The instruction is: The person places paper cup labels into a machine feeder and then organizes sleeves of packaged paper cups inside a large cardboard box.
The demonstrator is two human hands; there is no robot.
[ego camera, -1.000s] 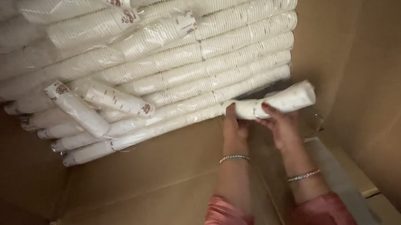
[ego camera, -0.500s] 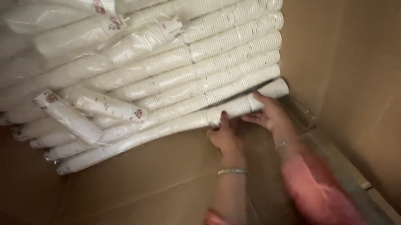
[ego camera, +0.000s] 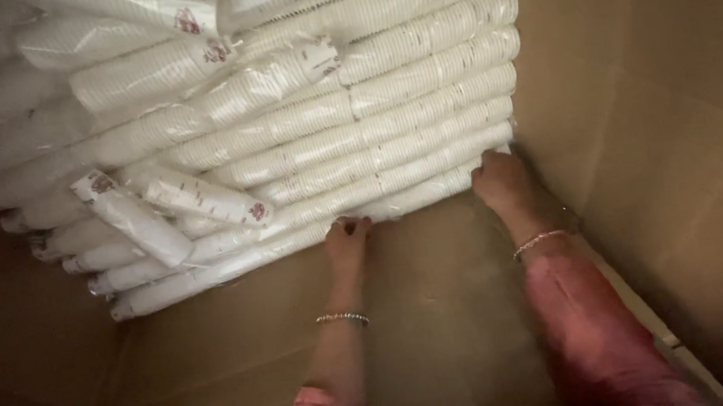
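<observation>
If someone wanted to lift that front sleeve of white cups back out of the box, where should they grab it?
Probably around its middle, from the near side. The front sleeve of cups lies flat on the cardboard box floor, with more sleeves packed behind it, so only that side is free. The left hand and right hand already rest along it.

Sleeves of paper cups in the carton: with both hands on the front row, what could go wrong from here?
1. Two short sleeves lie loose and crosswise on the stacked rows; they could roll forward.
2. The left hand and right hand press the lowest sleeve against the stack; hard pushing may crush cups or split the thin wrap.
3. The right hand sits close to the carton wall, with little room.
</observation>
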